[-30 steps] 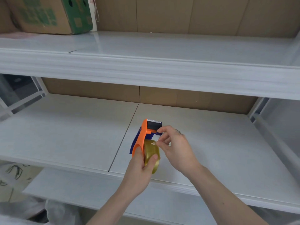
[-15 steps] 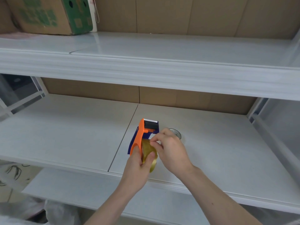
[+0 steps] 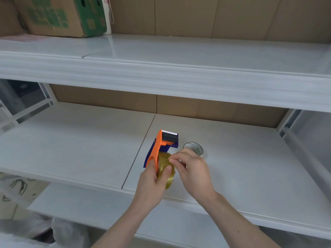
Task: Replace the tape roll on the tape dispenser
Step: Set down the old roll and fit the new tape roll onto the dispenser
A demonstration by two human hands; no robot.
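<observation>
Holding the dispenser [image 3: 160,149] over the middle shelf [image 3: 71,145], the left hand [image 3: 152,183] wraps its orange frame, thumb laid across the yellowish roll [image 3: 165,167] seated in it. Left fingers are closed around frame and roll. The right hand [image 3: 192,171] sits just beside, thumb and forefinger pressed together at the roll's upper edge, pinching at the tape; whether a loose end is caught cannot be told. The serrated blade end points away from the person, toward the back. A spent core [image 3: 194,148] rests on the shelf behind the right hand. A cardboard box [image 3: 59,17] stands on the upper shelf, left.
</observation>
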